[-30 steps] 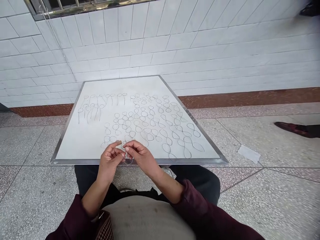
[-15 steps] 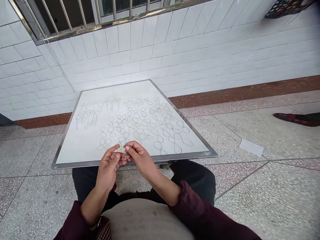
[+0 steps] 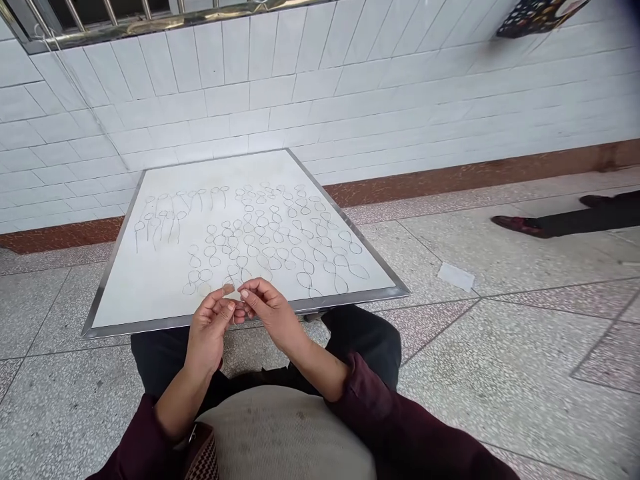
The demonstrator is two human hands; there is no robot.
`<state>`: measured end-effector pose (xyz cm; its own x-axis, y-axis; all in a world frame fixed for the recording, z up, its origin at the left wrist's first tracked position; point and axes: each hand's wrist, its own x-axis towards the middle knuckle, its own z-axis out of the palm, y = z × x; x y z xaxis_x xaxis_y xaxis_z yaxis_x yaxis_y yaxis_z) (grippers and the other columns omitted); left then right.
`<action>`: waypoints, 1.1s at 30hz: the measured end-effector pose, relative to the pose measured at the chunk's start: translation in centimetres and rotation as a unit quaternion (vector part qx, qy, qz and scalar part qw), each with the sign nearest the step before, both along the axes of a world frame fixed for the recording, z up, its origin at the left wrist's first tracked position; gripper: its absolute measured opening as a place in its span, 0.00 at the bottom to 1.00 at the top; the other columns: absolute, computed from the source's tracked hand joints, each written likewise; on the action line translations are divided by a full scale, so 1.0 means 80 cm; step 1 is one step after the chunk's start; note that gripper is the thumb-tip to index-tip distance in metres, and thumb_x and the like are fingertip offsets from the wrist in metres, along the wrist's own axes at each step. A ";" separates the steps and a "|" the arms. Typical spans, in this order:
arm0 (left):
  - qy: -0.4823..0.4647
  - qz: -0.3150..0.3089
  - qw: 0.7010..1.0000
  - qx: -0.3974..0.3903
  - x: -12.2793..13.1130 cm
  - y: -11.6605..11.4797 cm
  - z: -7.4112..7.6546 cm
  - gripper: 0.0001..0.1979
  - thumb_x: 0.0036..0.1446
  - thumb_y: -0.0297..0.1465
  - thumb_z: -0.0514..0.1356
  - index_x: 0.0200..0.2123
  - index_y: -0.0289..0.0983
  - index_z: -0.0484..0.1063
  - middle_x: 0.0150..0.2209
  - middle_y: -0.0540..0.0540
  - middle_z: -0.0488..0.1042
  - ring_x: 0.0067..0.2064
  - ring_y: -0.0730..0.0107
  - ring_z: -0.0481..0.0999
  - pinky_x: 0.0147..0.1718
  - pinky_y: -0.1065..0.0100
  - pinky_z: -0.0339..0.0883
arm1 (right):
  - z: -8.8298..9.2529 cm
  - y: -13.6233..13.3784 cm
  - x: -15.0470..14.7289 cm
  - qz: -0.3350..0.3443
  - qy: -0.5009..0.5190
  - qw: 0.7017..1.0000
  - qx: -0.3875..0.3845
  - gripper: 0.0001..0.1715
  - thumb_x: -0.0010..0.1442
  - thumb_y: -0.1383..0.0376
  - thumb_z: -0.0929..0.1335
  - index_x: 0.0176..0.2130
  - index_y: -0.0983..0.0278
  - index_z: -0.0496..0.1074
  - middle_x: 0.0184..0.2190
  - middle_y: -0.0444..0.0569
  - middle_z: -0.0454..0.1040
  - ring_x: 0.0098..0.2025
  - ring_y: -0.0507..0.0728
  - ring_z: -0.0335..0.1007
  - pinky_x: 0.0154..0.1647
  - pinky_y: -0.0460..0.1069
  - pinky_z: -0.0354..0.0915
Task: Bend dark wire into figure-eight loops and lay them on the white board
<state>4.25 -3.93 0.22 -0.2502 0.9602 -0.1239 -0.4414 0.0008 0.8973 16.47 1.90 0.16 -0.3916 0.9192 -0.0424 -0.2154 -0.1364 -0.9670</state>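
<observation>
White tiles (image 3: pixel 200 113) back the counter (image 3: pixel 150 287); figure-eight wires (image 3: pixel 289 241) lie beyond my right grip (image 3: pixel 273 317), which pinches a thin wire (image 3: pixel 234 321). I cannot tell whether my left grip (image 3: pixel 206 337), just beside it, is closed.

Thin light-col. wire (image 3: pixel 234 321), mostly hidden by fingers, held up betw. fingertips of L hand (image 3: pixel 206 333) & R hand (image 3: pixel 273 313), approx. over near edge of tabletop (image 3: pixel 135 297). 1 short curved bit hangs below fingers; full shape unclear.
</observation>
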 end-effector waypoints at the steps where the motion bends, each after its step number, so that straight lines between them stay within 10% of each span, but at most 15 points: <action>1: 0.011 -0.003 1.000 -0.001 0.000 0.001 0.000 0.18 0.53 0.34 0.67 0.47 0.38 0.75 0.31 0.49 0.76 0.34 0.71 0.76 0.38 0.66 0.70 | -0.002 0.000 0.000 0.004 -0.001 1.000 0.002 0.14 0.57 0.53 0.70 0.35 0.60 0.70 0.24 0.40 0.67 0.25 0.50 0.63 0.27 0.47 0.61; 14: 0.080 0.083 0.993 -0.011 -0.008 0.006 -0.006 0.19 0.52 0.33 0.68 0.48 0.38 0.75 0.28 0.51 0.74 0.30 0.75 0.71 0.34 0.71 0.66 | -0.018 -0.007 -0.002 0.080 0.003 0.997 -0.022 0.18 0.57 0.51 0.71 0.36 0.60 0.66 0.29 0.41 0.68 0.31 0.51 0.65 0.35 0.49 0.64; 33: 0.082 0.052 0.995 0.005 -0.008 0.010 -0.001 0.20 0.51 0.35 0.68 0.48 0.38 0.75 0.28 0.51 0.74 0.30 0.73 0.73 0.35 0.68 0.69 | -0.021 -0.013 -0.006 0.044 0.009 0.999 -0.004 0.17 0.58 0.49 0.69 0.32 0.60 0.68 0.27 0.42 0.71 0.27 0.51 0.61 0.32 0.48 0.61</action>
